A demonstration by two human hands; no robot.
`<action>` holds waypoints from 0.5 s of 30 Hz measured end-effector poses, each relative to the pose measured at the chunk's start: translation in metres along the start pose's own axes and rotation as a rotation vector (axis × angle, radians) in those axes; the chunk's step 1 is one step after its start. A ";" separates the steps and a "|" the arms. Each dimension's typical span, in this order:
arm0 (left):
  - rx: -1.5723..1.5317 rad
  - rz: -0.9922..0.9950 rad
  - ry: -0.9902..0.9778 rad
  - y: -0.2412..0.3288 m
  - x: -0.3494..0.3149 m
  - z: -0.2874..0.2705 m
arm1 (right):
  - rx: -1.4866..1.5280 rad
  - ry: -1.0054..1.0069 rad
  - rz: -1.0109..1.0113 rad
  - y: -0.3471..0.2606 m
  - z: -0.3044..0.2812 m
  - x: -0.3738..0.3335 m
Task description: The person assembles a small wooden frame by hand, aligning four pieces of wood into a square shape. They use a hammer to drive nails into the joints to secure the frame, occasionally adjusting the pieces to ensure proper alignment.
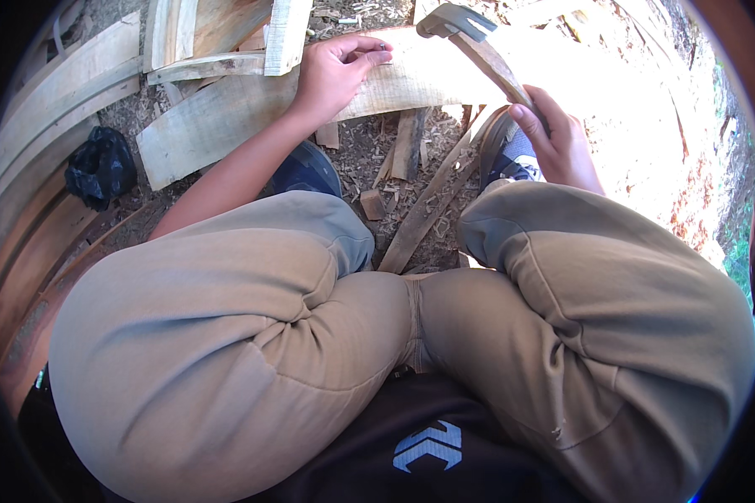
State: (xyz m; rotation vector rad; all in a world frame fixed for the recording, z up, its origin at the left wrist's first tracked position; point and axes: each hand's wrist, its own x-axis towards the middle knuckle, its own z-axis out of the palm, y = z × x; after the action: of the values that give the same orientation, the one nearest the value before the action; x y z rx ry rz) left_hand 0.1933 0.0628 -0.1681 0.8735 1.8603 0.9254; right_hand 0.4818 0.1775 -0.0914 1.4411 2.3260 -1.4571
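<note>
My left hand (331, 77) rests over a long pale wooden board (214, 121), thumb and forefinger pinched on a small dark nail (383, 47). Only a bit of the nail shows between the fingertips. In my right hand (555, 138) is a hammer (493, 69), its wooden handle gripped near the lower end. The metal hammer head (457, 20) is raised above the board, to the right of my left hand and apart from the nail. Strong sunlight washes out the board's right part.
Wooden pieces (214, 65) lie joined at the upper left, with curved boards (67, 80) beyond. A black plastic bag (101, 168) sits at the left. Between my shoes (512, 147) are wood shavings, a small block (372, 204) and a narrow strip (436, 197) on the ground.
</note>
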 end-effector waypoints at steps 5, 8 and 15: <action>-0.003 0.158 0.013 -0.012 0.002 0.003 | 0.019 -0.096 0.135 0.003 -0.003 0.000; 0.021 0.142 0.010 -0.010 0.001 0.004 | 0.016 -0.096 0.138 0.005 -0.002 -0.001; 0.018 0.145 0.002 -0.011 0.001 0.003 | 0.006 -0.057 0.058 0.005 -0.001 0.000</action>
State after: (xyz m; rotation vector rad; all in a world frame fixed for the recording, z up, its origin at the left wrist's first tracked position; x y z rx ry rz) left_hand 0.1937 0.0591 -0.1786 1.0296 1.8281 1.0000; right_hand 0.4856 0.1785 -0.0945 1.4363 2.2297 -1.4718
